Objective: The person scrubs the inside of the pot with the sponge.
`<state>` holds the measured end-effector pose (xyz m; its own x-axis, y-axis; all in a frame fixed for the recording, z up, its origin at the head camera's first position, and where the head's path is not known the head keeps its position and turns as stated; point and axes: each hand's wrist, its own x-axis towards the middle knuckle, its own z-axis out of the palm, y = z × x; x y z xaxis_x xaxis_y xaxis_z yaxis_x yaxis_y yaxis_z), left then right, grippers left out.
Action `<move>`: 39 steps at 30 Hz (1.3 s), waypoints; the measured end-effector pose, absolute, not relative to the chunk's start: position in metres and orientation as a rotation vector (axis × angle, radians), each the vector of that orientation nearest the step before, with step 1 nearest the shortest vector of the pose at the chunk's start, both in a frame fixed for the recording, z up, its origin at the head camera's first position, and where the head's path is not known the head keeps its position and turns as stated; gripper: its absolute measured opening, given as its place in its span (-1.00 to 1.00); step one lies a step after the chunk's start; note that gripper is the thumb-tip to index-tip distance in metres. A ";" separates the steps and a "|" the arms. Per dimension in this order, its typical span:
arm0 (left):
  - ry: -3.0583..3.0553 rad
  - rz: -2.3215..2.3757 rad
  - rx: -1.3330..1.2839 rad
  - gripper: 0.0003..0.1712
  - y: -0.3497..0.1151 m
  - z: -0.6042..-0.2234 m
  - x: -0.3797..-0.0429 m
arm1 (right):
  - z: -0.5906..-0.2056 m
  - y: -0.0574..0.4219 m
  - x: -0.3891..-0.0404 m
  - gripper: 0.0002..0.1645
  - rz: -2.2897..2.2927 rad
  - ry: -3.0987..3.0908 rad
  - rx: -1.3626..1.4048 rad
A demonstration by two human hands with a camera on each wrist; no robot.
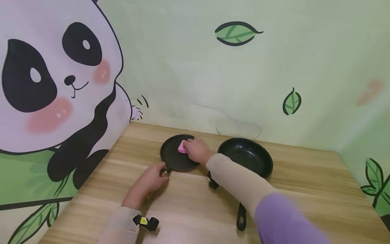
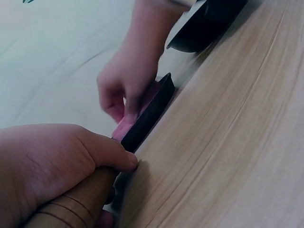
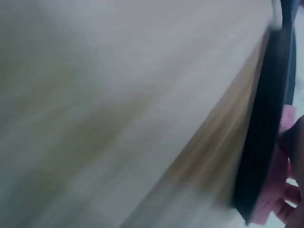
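Note:
A shallow black pan [image 1: 170,157] lies on the wooden table. My left hand [image 1: 150,179] grips its handle at the near side; in the left wrist view the handle [image 2: 78,204] is brown with ringed grooves, the thumb laid along it. Over the pan, my right hand [image 1: 197,149] pinches a pink sponge [image 1: 182,147] against the cooking surface. Seen edge-on in the right wrist view, the pan wall [image 3: 266,109] stands beside the pink sponge [image 3: 270,194] and the curled fingers. Part of the pan's right side is hidden by the right hand.
A deeper black frying pan [image 1: 256,159] stands on the table [image 1: 304,189] to the right, its handle [image 1: 241,218] toward me; the right forearm crosses over it. A painted wall [image 1: 182,67] with a panda and leaves closes off the back and left side.

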<state>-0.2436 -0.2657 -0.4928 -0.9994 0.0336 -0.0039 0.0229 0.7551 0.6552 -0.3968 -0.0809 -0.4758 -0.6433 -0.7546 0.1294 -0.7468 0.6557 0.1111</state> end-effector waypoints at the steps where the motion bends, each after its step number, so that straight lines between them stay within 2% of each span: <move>1: 2.923 1.090 0.048 -0.79 -0.264 -0.494 -0.243 | -0.480 -0.083 -0.401 -0.81 -0.011 -2.716 1.191; 4: 2.937 1.070 0.045 -0.80 -0.259 -0.495 -0.240 | -0.488 -0.086 -0.407 -0.83 0.130 -2.713 1.100; 7: 2.936 1.063 -0.002 -0.81 -0.258 -0.493 -0.240 | -0.486 -0.086 -0.401 -0.83 0.168 -2.678 1.128; 14: 2.976 1.017 -0.055 -0.80 -0.263 -0.492 -0.239 | -0.474 -0.087 -0.369 -0.83 0.207 -2.574 1.598; 18: 2.979 1.015 -0.019 -0.81 -0.264 -0.492 -0.237 | -0.477 -0.086 -0.365 -0.82 0.217 -2.545 1.678; 22: 2.981 1.008 0.044 -0.81 -0.263 -0.492 -0.237 | -0.484 -0.085 -0.378 -0.79 0.228 -2.555 1.526; 28: 2.980 0.995 0.075 -0.79 -0.262 -0.492 -0.239 | -0.493 -0.100 -0.397 -0.75 0.316 -2.713 1.004; 30: 2.985 0.992 0.070 -0.80 -0.263 -0.492 -0.239 | -0.492 -0.108 -0.395 -0.75 0.301 -2.738 0.923; 32: 2.989 1.005 0.057 -0.82 -0.264 -0.492 -0.240 | -0.489 -0.115 -0.389 -0.76 0.262 -2.728 0.968; 39: 3.016 0.994 0.059 -0.81 -0.263 -0.493 -0.240 | -0.483 -0.119 -0.360 -0.72 0.189 -2.646 1.393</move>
